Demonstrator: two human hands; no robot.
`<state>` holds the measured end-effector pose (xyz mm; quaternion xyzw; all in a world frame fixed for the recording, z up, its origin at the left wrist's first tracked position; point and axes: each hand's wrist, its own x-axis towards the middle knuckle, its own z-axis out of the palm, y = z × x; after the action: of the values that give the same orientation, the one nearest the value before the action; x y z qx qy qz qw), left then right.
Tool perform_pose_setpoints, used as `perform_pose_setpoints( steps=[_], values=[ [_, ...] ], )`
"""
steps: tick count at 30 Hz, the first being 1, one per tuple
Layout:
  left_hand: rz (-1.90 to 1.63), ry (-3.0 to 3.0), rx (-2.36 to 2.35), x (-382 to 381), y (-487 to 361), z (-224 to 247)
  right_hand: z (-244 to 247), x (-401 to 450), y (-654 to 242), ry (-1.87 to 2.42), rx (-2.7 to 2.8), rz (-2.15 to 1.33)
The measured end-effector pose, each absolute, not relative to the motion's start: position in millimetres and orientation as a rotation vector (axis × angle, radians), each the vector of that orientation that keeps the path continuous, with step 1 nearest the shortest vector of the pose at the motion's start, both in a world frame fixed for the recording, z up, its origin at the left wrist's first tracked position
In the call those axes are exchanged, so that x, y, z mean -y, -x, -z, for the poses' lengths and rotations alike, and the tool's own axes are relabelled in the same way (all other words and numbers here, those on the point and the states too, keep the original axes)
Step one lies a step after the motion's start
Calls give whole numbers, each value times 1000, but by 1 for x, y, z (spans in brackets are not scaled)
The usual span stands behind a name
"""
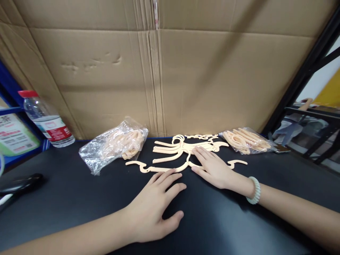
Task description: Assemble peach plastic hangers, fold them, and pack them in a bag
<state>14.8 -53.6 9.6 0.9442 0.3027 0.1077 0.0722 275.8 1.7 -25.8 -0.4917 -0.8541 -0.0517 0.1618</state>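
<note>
Several cream plastic hanger pieces (167, 160) lie in a stack on the black table (92, 216). In front of them an unfolded cream hanger (159, 170) stretches sideways, with a curved end piece (138, 165) at its left and another (237, 162) at its right. My left hand (156, 205) is spread at the near edge of the hanger's left arm, fingertips at it. My right hand (214, 168) lies with fingers extended over the hanger's right arm and the stack's right side, hiding part of both. Behind the stack is a row of small cream pieces (202, 136).
A clear bag of cream parts (117, 143) lies at the left, another bag (247, 140) at the right. A red-capped bottle (50, 122) stands at the far left, near a black object (21, 183). Cardboard (106, 71) rises behind the table.
</note>
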Motion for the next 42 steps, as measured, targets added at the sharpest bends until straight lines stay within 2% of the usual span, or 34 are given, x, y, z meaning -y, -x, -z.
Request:
perform_pose_setpoints(
  steps=[10,28,42],
  values=[
    [-413,-2899,-910,56,-12,-3,8,15,-268,1197,2356,312],
    [-379,-2841,-982,54,-10,0,16,7,-273,1208,2326,14],
    [-388,-2850,-1006,56,-13,-5,17,8,-274,1099,2305,-7]
  ],
)
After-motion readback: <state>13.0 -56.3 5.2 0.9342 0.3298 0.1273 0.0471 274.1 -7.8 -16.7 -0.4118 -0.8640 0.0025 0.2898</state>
